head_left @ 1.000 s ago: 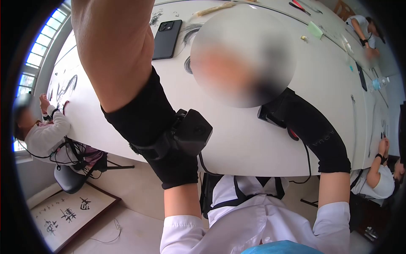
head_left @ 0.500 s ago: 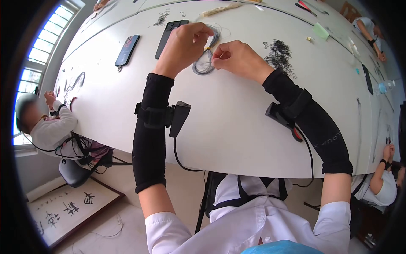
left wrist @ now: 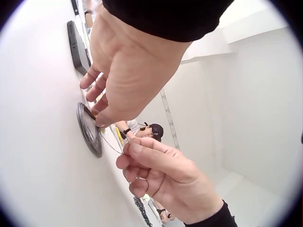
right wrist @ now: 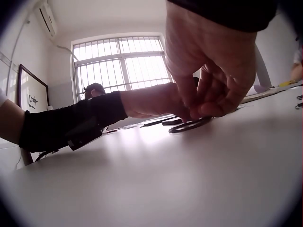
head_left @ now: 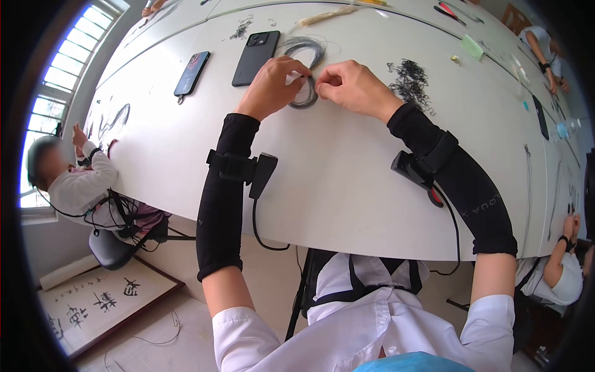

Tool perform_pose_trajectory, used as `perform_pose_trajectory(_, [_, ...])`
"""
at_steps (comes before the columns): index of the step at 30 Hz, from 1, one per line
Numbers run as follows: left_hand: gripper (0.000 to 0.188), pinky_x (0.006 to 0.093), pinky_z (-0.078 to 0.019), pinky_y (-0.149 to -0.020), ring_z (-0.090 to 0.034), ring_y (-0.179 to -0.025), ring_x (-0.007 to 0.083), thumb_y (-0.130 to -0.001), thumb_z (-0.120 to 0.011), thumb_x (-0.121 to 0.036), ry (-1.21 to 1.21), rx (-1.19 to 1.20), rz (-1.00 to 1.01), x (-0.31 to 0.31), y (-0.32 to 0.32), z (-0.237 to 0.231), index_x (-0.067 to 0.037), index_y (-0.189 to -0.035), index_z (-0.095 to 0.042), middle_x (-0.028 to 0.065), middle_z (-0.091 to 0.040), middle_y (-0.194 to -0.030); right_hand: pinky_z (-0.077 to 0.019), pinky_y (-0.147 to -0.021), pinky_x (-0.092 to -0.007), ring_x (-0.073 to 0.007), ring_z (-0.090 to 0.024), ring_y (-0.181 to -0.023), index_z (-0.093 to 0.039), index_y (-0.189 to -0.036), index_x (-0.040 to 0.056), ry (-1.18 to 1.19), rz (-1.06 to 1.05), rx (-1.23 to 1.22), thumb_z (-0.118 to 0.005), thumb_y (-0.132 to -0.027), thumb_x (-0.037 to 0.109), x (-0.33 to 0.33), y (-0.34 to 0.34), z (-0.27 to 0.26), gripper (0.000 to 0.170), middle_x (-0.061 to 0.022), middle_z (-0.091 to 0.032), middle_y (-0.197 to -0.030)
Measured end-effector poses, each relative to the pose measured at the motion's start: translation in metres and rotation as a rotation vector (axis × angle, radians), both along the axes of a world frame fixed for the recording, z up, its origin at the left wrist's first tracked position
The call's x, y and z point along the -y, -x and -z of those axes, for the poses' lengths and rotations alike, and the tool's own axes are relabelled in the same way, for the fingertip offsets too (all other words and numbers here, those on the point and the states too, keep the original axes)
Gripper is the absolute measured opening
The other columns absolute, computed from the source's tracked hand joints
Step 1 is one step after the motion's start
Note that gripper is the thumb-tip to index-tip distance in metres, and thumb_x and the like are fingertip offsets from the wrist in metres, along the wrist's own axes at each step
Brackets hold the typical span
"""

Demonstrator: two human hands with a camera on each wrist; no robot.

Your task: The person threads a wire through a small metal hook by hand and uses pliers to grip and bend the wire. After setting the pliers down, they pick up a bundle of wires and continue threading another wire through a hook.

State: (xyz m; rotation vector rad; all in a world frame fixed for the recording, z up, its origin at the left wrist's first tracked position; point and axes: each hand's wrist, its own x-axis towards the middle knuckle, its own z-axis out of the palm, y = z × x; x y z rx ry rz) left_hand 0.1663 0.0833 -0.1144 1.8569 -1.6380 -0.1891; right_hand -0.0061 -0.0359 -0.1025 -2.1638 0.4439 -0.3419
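A coil of thin grey wire (head_left: 303, 102) lies on the white table, also seen in the left wrist view (left wrist: 88, 130). The left hand (head_left: 271, 87) is at the coil's left side; its thumb and index finger pinch at the wire, seen also in the left wrist view (left wrist: 128, 71). The right hand (head_left: 354, 88) is just right of the coil, thumb and index fingertip together on a thin strand that runs toward the coil in the left wrist view (left wrist: 161, 170). In the right wrist view the right hand (right wrist: 213, 66) hides part of the coil (right wrist: 189, 126).
A dark phone (head_left: 255, 59) lies left of the coil, another phone (head_left: 193, 74) farther left. A heap of small black hooks (head_left: 410, 84) is right of the right hand. Red-handled pliers (head_left: 447, 11) lie at the back. Other people sit around the table.
The left hand, raised close to the camera a second ago, came down to the coil and has since moved slightly lower. The coil's yellowish tie has shifted; the right hand has barely moved.
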Motion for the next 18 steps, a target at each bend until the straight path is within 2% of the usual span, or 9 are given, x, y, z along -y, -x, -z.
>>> perform_pose_trajectory(2, [0.018,0.0391,-0.0503,-0.09,-0.063,-0.099,0.0293,-0.085,-0.065,-0.006,0.007,-0.065,-0.018,0.0,0.005,-0.003,-0.003,-0.101,-0.073,0.0118,-0.068,-0.1,-0.0538,-0.081,-0.0345,-0.0253,-0.068,-0.084,-0.07,-0.092,0.0004,0.099,-0.011,0.036,-0.065,-0.086,0.016,-0.005,0.003,-0.006,0.017,-0.0118,-0.071,-0.087])
perform_pose_trajectory(4, [0.019,0.0392,-0.0496,-0.092,-0.063,-0.101,0.0298,-0.085,-0.065,-0.006,0.031,-0.002,-0.013,0.001,0.004,0.0,-0.003,-0.102,-0.073,0.012,-0.068,-0.1,-0.0523,-0.085,-0.0365,-0.0281,-0.067,-0.089,-0.067,-0.089,0.0002,0.253,-0.05,0.108,-0.064,-0.087,0.014,-0.014,0.01,-0.015,0.014,-0.0131,-0.069,-0.091])
perform_pose_trajectory(7, [0.021,0.0371,-0.0512,-0.091,-0.064,-0.101,0.0291,-0.085,-0.066,-0.005,0.058,0.075,-0.001,0.005,0.001,0.006,-0.003,-0.106,-0.072,0.0108,-0.069,-0.103,-0.0499,-0.089,-0.0396,-0.0306,-0.064,-0.093,-0.063,-0.089,0.0004,0.366,-0.241,0.295,-0.062,-0.087,0.01,-0.032,0.031,-0.03,0.01,-0.0142,-0.066,-0.094])
perform_pose_trajectory(10, [0.023,0.0361,-0.0522,-0.09,-0.065,-0.101,0.0283,-0.086,-0.066,-0.004,0.055,0.088,-0.005,0.006,-0.001,0.008,-0.004,-0.109,-0.072,0.0104,-0.069,-0.105,-0.0471,-0.087,-0.0358,-0.0238,-0.059,-0.088,-0.057,-0.092,0.0019,0.273,-0.339,0.344,-0.06,-0.089,0.008,-0.053,0.068,-0.059,0.007,-0.0097,-0.062,-0.092])
perform_pose_trajectory(13, [0.024,0.0367,-0.0528,-0.089,-0.065,-0.101,0.0278,-0.087,-0.065,-0.003,0.055,0.093,-0.003,0.006,-0.001,0.007,-0.004,-0.109,-0.071,0.0113,-0.069,-0.104,-0.0479,-0.087,-0.0356,-0.023,-0.06,-0.085,-0.058,-0.097,0.0008,0.098,-0.262,0.411,-0.06,-0.093,0.01,-0.053,0.107,-0.094,0.011,-0.0104,-0.062,-0.089])
perform_pose_trajectory(15, [0.024,0.0375,-0.052,-0.089,-0.065,-0.101,0.028,-0.086,-0.063,-0.002,0.063,0.077,-0.006,0.007,0.0,0.008,-0.004,-0.109,-0.072,0.0116,-0.069,-0.102,-0.0458,-0.09,-0.0351,-0.0142,-0.055,-0.09,-0.052,-0.102,0.0027,-0.168,-0.103,0.514,-0.048,-0.098,0.014,-0.045,0.129,-0.115,0.012,-0.0047,-0.056,-0.089])
perform_pose_trajectory(16, [0.024,0.038,-0.051,-0.09,-0.064,-0.101,0.0285,-0.086,-0.062,-0.001,0.07,0.056,-0.013,0.007,0.0,0.01,-0.004,-0.108,-0.072,0.0116,-0.068,-0.101,-0.045,-0.09,-0.0344,-0.0123,-0.052,-0.086,-0.051,-0.107,0.0022,-0.057,-0.072,0.55,-0.043,-0.102,0.02,-0.02,0.139,-0.12,0.021,-0.002,-0.053,-0.087])
perform_pose_trajectory(17, [0.025,0.0385,-0.0499,-0.091,-0.063,-0.101,0.0291,-0.085,-0.061,0.0,0.077,0.036,-0.018,0.008,0.001,0.01,-0.005,-0.107,-0.072,0.0116,-0.068,-0.099,-0.0479,-0.087,-0.0294,-0.0124,-0.056,-0.084,-0.059,-0.105,-0.0003,-0.138,-0.075,0.652,-0.051,-0.102,0.019,0.003,0.149,-0.126,0.021,-0.0052,-0.058,-0.088])
perform_pose_trajectory(18, [0.025,0.0382,-0.0503,-0.09,-0.064,-0.099,0.029,-0.085,-0.062,0.0,0.064,0.029,-0.025,0.007,0.001,0.007,-0.005,-0.107,-0.072,0.0118,-0.067,-0.098,-0.0452,-0.08,-0.0269,-0.0094,-0.051,-0.08,-0.057,-0.113,0.0002,-0.079,0.059,0.615,-0.048,-0.104,0.023,0.013,0.159,-0.133,0.026,-0.0015,-0.051,-0.084])
